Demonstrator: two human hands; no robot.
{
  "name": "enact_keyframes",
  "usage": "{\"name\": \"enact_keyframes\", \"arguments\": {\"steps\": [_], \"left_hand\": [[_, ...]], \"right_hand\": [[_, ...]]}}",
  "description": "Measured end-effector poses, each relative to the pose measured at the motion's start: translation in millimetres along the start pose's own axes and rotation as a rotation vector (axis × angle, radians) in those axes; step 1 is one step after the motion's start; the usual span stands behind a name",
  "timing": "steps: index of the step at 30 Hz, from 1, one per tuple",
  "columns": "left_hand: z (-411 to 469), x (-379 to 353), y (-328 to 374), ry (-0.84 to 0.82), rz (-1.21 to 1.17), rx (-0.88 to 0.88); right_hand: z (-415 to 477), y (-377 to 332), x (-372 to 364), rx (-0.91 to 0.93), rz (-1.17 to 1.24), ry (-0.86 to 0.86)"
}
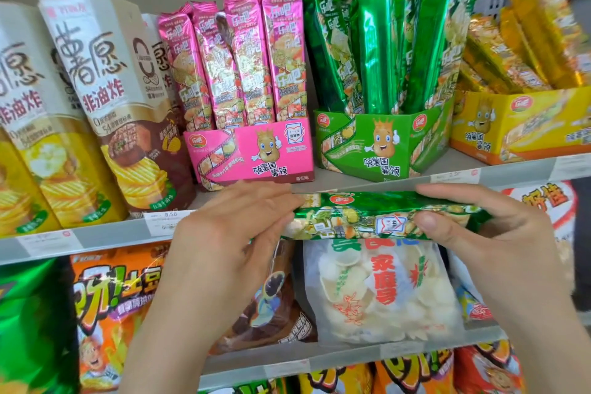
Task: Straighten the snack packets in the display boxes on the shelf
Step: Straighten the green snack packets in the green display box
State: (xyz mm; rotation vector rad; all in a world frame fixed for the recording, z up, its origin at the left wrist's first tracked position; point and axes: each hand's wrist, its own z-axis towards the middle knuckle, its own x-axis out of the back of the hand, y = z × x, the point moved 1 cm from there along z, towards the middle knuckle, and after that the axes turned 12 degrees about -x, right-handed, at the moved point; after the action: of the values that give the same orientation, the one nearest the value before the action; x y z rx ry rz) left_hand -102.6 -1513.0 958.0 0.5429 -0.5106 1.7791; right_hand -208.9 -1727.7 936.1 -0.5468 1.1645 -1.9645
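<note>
Green foil, glossy and crinkled, wraps the long slim packet point(358, 217) that lies level across the front of the shelf rail point(105, 235), held out in the air just below the green display box point(377, 144). The left hand point(224, 249) grasps its left end, fingers curled over the top edge, and the right hand point(499, 249) grasps its right end, with the thumb pressed on the printed face and the fingers bent over the top. Above, the green cardboard box has an angled front and sits on the upper shelf; its tall green packets point(383, 41) stand splayed, some leaning left and some leaning right. Just to its left, the pink display box point(249, 150) holds shiny pink packets point(243, 57) standing upright and close together in a neat row. To the right, the yellow display box point(518, 125) carries gold foil packets point(527, 48) that lean strongly to the left. At the far left stand tall faceted cartons point(105, 89), matt white above with yellow or brown printed bases. On the lower shelf, behind the hands, sit a soft, clear bag of pale round crackers point(377, 291), a brown bag point(271, 304) and an orange bag point(112, 297). A paper price label point(166, 221) is fixed to the grey rail
</note>
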Motion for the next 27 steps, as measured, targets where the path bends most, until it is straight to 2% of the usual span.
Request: {"name": "enact_keyframes", "arguments": {"steps": [3, 16, 20, 23, 27], "left_hand": [[-1.7, -2.1, 2.2, -0.084, 0.095, 0.009], [2.8, -11.2, 24.7, -0.123, 0.108, -0.044], [2.1, -12.1, 29.9, -0.128, 0.069, -0.041], [-1.4, -13.4, 29.4, -0.085, 0.036, -0.023], [-7.4, -15.6, 29.2, -0.081, 0.009, 0.037]], "right_hand": [[-5.2, 6.5, -8.6, -0.032, 0.049, -0.015], [-17.3, 4.0, -24.5, 0.031, 0.100, -0.122], [-14.6, 11.0, -21.9, -0.087, 0.249, -0.132], [-11.3, 15.0, -21.9, -0.152, 0.431, -0.094], [-10.6, 17.1, -21.7, -0.163, 0.399, -0.012]]}}
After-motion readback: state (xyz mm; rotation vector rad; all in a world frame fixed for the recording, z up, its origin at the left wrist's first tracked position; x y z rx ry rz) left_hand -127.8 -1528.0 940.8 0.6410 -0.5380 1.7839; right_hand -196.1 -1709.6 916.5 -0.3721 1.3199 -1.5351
